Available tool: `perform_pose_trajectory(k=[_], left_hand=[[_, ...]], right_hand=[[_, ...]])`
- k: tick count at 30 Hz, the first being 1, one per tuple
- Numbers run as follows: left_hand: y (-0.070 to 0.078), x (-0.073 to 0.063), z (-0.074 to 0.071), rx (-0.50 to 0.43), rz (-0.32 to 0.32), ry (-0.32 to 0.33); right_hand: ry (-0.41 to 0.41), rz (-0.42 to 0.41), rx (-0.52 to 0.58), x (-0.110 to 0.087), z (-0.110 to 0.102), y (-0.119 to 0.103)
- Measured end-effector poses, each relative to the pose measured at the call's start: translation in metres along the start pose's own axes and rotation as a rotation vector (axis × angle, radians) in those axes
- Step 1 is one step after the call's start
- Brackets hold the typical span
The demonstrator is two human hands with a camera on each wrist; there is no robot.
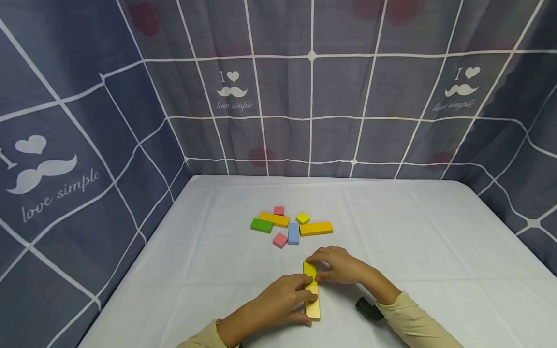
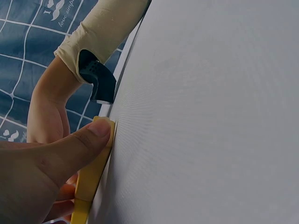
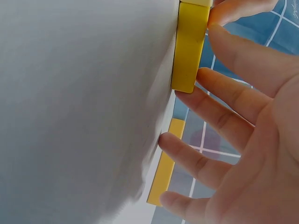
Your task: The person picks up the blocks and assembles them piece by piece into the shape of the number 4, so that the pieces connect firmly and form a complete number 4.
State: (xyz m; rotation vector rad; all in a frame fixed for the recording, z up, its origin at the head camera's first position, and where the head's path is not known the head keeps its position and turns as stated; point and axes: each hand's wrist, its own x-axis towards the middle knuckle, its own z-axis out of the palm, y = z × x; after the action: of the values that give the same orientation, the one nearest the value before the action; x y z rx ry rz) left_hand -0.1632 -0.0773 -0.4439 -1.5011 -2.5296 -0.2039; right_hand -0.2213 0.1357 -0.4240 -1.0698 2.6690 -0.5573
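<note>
Two yellow wooden blocks lie end to end on the white table, pointing away from me. My left hand [image 1: 278, 300] holds the nearer, paler yellow block [image 1: 313, 311], its thumb at the near end and its fingers over the left side and top. My right hand [image 1: 341, 267] grips the farther, brighter yellow block [image 1: 308, 268], fingertips at the far end and thumb on the right side. In the right wrist view the brighter block [image 3: 190, 46] meets the pale one at the top edge. The left thumb presses the pale block's end [image 2: 106, 122] in the left wrist view.
Beyond the hands lie a green block [image 1: 261, 225], two orange blocks [image 1: 274, 219] [image 1: 316, 229], a blue block [image 1: 293, 234], a small yellow block [image 1: 302, 218] and two pink blocks [image 1: 280, 240] [image 1: 279, 210]. A black device [image 1: 369, 309] sits at my right wrist. Grey checked curtains [image 1: 283, 87] surround the table.
</note>
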Motion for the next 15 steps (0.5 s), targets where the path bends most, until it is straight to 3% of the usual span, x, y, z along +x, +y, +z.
perform_pose_trajectory(k=[11,15], left_hand=[[0.0,-0.001,0.0,-0.014,0.003,0.0],[0.0,0.0,0.0,-0.018,0.0,-0.008]], right_hand=[[-0.027,-0.026,-0.001,0.0,-0.007,0.001],[-0.059,0.01,0.036,0.005,-0.012,0.004]])
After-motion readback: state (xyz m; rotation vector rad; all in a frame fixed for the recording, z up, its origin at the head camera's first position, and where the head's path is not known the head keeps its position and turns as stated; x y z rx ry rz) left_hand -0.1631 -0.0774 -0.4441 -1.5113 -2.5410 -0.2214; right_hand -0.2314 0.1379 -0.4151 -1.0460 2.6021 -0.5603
